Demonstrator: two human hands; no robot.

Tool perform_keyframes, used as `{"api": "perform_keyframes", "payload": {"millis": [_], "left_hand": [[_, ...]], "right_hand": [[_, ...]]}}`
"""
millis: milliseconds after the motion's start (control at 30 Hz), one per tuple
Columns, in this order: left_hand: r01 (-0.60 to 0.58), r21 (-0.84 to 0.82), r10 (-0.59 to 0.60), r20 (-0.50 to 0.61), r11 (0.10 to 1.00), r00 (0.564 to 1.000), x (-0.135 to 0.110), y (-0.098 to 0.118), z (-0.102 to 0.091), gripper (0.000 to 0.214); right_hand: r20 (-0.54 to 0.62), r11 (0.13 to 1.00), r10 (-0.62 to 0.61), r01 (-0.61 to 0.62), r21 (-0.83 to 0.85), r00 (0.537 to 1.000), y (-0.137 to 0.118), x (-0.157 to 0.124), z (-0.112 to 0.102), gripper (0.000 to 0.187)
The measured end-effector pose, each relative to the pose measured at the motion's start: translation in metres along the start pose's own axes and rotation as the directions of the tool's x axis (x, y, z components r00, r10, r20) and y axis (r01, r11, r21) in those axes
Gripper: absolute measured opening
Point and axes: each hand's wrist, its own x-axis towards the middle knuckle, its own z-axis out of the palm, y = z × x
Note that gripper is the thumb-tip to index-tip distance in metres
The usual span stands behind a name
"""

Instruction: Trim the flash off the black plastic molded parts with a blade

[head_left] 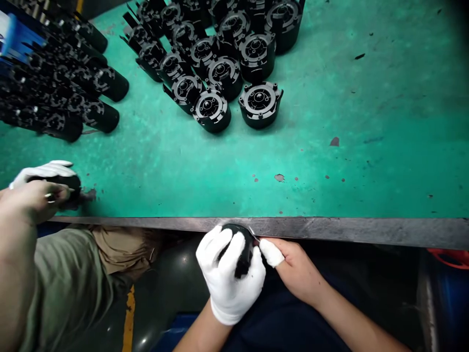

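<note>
My left hand (230, 269), in a white glove, wraps its fingers round a black plastic housing (240, 234) at the table's front edge. My right hand (289, 264) is bare except for a white cover on the thumb. It pinches a thin, pale metal blade-like tool (253, 233) against the right side of that housing. The rest of the tool is hidden behind the thumb and fingers. Beyond my hands, several similar round black housings (260, 102) stand on the green table with their ringed faces up.
The green table (366, 146) has a grey metal front edge (348, 231). At left, a co-worker's gloved hand (44, 169) and bare hand (47, 198) hold another black part (73, 183). More black cylindrical parts (106, 115) lie behind them. A red object (447, 256) is at far right.
</note>
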Motion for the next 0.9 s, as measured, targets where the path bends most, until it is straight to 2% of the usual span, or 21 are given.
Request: {"api": "perform_keyframes", "payload": {"millis": [200,500,633,733,900], "left_hand": [[0.000,-0.014,0.001,0.023,1.000,1.000,0.001,-0.001,-0.001,0.055],[-0.002,-0.003,0.002,-0.024,1.000,1.000,0.005,-0.002,0.001,0.058],[-0.061,0.023,0.062,-0.083,0.998,0.995,0.004,-0.002,0.004,0.057],[-0.094,0.033,0.098,-0.130,0.995,0.987,0.000,-0.003,0.007,0.054],[-0.065,0.018,0.067,-0.135,0.998,0.989,-0.007,-0.003,0.008,0.054]], "right_hand": [[0.061,0.999,-0.038,0.036,0.033,0.997,0.000,-0.004,-0.002,0.033],[-0.019,0.994,-0.086,0.084,-0.073,0.996,-0.007,0.003,0.003,0.030],[-0.049,0.994,-0.088,0.084,-0.073,0.995,-0.009,0.004,0.008,0.028],[-0.049,0.993,-0.113,0.111,-0.048,0.992,-0.004,0.004,0.008,0.028],[-0.014,0.991,-0.130,0.131,0.038,0.991,0.008,0.000,0.003,0.032]]}}
